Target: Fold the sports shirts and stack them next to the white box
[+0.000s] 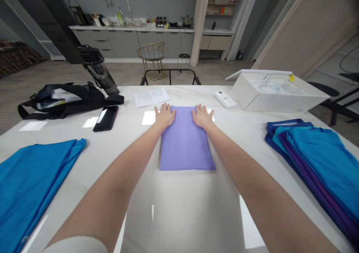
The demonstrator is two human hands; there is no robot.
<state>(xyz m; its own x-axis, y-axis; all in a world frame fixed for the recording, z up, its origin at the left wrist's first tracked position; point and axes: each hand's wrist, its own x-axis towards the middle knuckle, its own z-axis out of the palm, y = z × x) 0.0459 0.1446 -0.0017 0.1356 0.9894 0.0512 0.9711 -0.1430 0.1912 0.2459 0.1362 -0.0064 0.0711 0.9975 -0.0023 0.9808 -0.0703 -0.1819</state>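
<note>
A lavender cloth, folded into a neat rectangle, lies flat on the white table in front of me. My left hand rests at its far left corner, fingers spread and palm down, partly on the table. At the far right corner my right hand lies the same way, with its fingers apart and the thumb on the cloth's edge. Neither hand grips anything. To the left lies a folded blue cloth. On the right is a stack of folded blue and purple cloths.
Along the far side of the white table are a black bag, a clear bottle with a black lid, a phone, a printed sheet, a small white device and an open white box. A chair stands beyond.
</note>
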